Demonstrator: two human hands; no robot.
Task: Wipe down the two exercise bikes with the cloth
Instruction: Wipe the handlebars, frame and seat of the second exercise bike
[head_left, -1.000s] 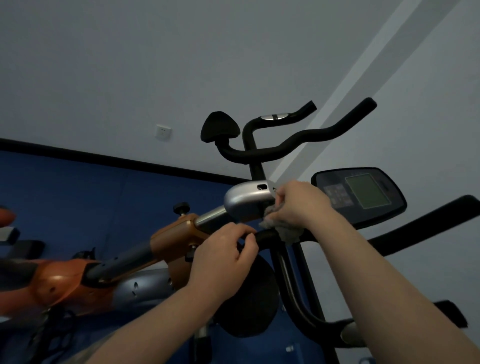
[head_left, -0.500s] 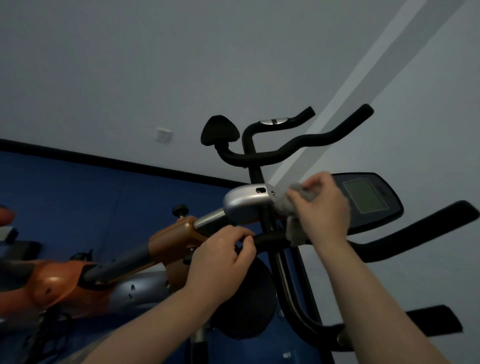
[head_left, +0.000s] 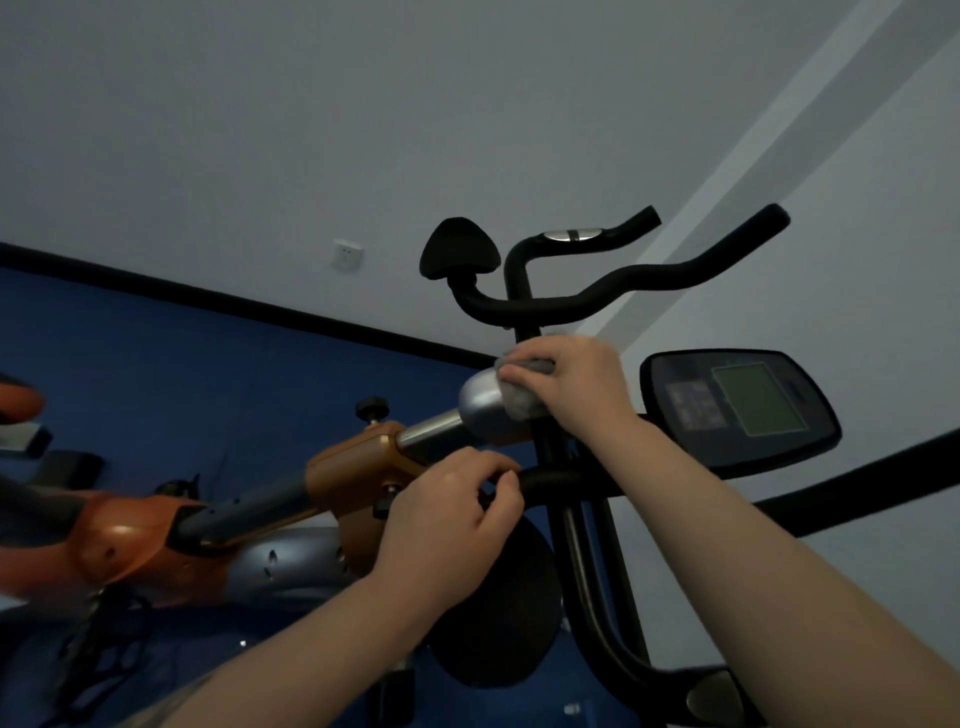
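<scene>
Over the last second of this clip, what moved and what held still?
The right hand, holding the grey cloth, lifted off the black handlebar, swung briefly toward the console, then came back up-left onto the silver housing. The left hand kept its grip on the handlebar end; the bikes stayed put.

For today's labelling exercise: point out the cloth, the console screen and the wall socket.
cloth (head_left: 524, 402), head view, bunched grey part under the right hand.
console screen (head_left: 756, 397), head view, middle of green display.
wall socket (head_left: 347, 255), head view, centre of faceplate.
</scene>
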